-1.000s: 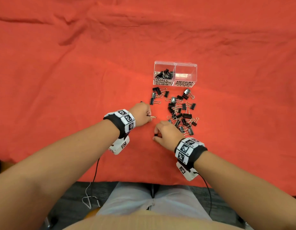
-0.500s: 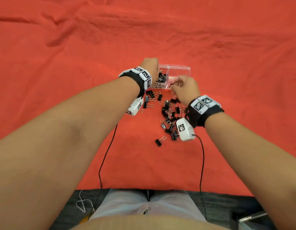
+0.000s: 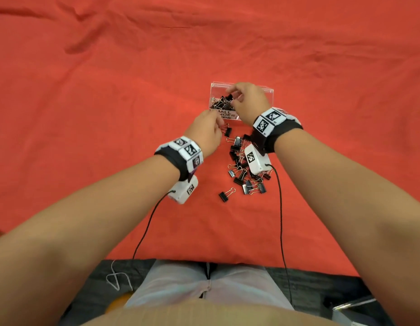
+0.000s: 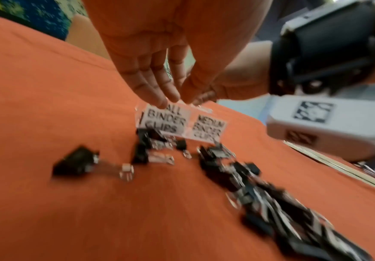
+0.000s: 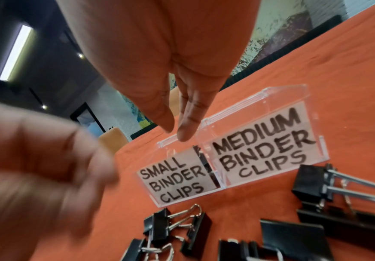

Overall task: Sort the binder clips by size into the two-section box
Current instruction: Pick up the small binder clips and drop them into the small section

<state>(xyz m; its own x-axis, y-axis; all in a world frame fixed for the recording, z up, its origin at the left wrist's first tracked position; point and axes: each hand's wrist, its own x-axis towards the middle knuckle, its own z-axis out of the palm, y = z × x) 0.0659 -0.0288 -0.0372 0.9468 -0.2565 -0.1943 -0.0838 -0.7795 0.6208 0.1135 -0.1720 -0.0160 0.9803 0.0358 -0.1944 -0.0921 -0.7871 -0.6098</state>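
The clear two-section box [image 3: 270, 91] stands on the red cloth, with several small black clips in its left section [image 3: 219, 103], labelled SMALL BINDER CLIPS [image 5: 175, 180]. The right section is labelled MEDIUM BINDER CLIPS [image 5: 260, 159]. My right hand [image 3: 231, 96] hovers over the small section with straight fingers [image 5: 187, 123] and nothing in them. My left hand [image 3: 218, 123] is just in front of the box's left corner; its fingers [image 4: 159, 91] point down and hold nothing I can see. A pile of black binder clips [image 3: 246, 175] lies in front of the box.
One clip [image 3: 226, 194] lies apart at the pile's near left. Another clip [image 3: 228, 131] lies right beside my left fingertips. Black cables [image 3: 280, 220] run from both wrist cameras back over the cloth's near edge [image 3: 180, 259]. Wrinkled red cloth [image 3: 110, 90] spreads all around.
Both hands went from the near cloth up to the box. Since half a second ago the left hand drew back from over the small section, and the right hand moved over it.
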